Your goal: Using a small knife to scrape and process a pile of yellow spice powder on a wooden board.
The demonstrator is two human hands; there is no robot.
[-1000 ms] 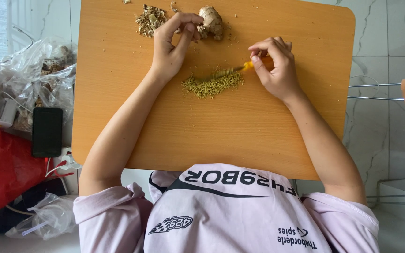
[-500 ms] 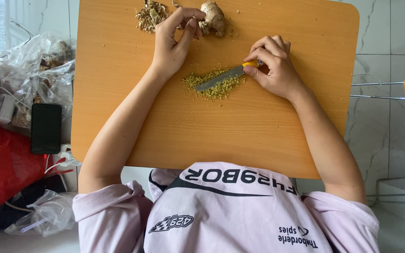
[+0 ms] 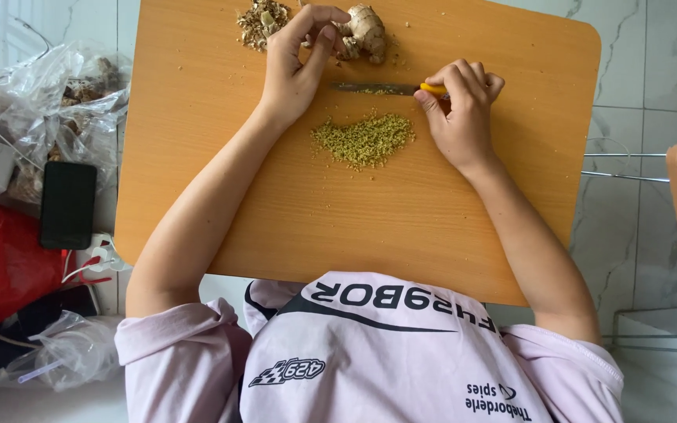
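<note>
Yellow-handled knife point(image 3: 378, 88) in right hand point(image 3: 460, 117) (minced ginger point(image 3: 363, 140) below)

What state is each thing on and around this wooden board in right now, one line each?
Left hand: fingers resting on the ginger root.
Right hand: closed on the knife's yellow handle.
Knife: lying flat, blade dotted with bits.
Ginger root: whole, unpeeled.
Minced ginger: gathered in one pile.
Ginger peelings: heaped at the board's far edge.
Phone: screen dark.
Plastic bag: open, crumpled.
</note>
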